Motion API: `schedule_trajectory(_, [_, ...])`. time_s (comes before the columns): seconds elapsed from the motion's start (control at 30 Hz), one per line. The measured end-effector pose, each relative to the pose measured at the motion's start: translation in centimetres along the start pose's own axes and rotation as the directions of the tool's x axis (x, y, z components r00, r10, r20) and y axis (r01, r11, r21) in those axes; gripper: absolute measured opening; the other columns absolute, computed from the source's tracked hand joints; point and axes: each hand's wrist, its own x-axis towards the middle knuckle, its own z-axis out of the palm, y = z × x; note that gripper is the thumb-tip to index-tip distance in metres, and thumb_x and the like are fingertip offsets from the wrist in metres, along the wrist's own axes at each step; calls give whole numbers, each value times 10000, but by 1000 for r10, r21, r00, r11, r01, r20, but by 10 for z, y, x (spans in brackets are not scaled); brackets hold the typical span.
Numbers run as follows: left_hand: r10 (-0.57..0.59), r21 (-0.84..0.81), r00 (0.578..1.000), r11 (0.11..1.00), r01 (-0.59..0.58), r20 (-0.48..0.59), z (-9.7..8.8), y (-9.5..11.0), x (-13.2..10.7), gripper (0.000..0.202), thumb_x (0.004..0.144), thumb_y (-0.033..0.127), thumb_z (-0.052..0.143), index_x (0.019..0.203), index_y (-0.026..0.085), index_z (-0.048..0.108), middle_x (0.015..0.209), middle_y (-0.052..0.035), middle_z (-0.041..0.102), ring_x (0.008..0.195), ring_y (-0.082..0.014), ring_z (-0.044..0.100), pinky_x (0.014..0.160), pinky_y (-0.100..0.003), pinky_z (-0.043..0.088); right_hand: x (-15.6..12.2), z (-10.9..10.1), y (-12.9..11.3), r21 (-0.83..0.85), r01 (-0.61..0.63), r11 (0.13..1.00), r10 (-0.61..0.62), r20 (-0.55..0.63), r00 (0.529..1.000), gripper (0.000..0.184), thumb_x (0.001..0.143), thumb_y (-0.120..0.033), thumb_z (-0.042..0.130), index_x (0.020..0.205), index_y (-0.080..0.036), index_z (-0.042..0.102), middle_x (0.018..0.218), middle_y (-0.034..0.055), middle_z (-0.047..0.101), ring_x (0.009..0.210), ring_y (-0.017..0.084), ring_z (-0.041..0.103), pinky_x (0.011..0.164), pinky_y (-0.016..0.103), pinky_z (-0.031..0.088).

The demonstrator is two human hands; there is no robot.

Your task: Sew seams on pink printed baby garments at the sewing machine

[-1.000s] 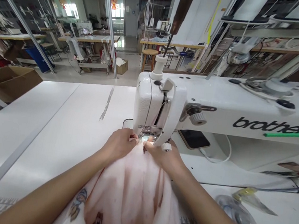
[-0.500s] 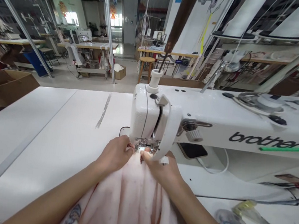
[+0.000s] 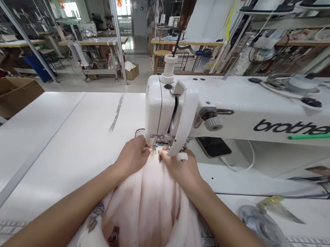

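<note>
A pale pink printed fabric [image 3: 146,201] lies bunched on the table in front of me and runs up to the needle of a white Brother sewing machine [image 3: 245,109]. My left hand [image 3: 132,156] pinches the fabric's edge just left of the presser foot [image 3: 160,143]. My right hand [image 3: 182,169] pinches the same edge just right of it, under the machine's white guard. The fingertips of both hands nearly meet at the needle. Both forearms lie along the sides of the fabric.
A phone [image 3: 214,146] with a white cable lies under the machine arm. A clear plastic bag [image 3: 263,229] and yellow-handled snips [image 3: 281,208] sit at the right. A printed ruler strip [image 3: 312,245] runs along the table's near edge. A cardboard box [image 3: 6,92] stands at left.
The view has shifted slightly; both hands stay pinched on the fabric at the presser foot. More of the bunched fabric shows near me now.
</note>
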Motion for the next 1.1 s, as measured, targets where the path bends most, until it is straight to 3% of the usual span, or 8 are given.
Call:
schedule_trajectory(0.43, [-4, 2, 1000, 1000, 4, -18, -1, -2, 8, 148, 740, 182, 505, 850, 170, 604, 934, -66, 643, 927, -251, 592, 765, -313, 447, 5, 5, -3, -190, 35, 981, -37, -7, 999, 166, 824, -205, 490, 734, -154, 620, 763, 72, 644, 689, 198, 541, 551, 279, 258])
schedule_trajectory(0.67, [9, -27, 1000, 1000, -8, 5, -3, -7, 8, 165, 732, 171, 469, 828, 178, 603, 838, -31, 637, 827, -225, 598, 700, -293, 446, 3, 4, 1, -100, 75, 992, -80, -48, 996, 201, 822, -247, 496, 667, -185, 609, 709, 38, 641, 665, 186, 553, 541, 254, 294])
schedule_trajectory(0.87, [24, -39, 1000, 999, -24, 5, -3, -7, 9, 181, 699, 129, 451, 794, 175, 598, 786, -25, 625, 793, -207, 583, 689, -282, 434, -2, -4, 14, 46, 173, 984, -171, -50, 984, 333, 903, -353, 342, 841, -210, 636, 868, 36, 668, 804, 203, 600, 671, 257, 410])
schedule_trajectory(1.1, [8, -50, 1000, 999, -7, 17, -4, -8, 9, 181, 700, 116, 408, 713, 172, 580, 710, -21, 596, 723, -197, 564, 644, -275, 404, -3, -4, 13, 86, 117, 989, -112, -65, 992, 356, 886, -386, 339, 804, -184, 620, 810, 65, 674, 757, 228, 616, 625, 275, 420])
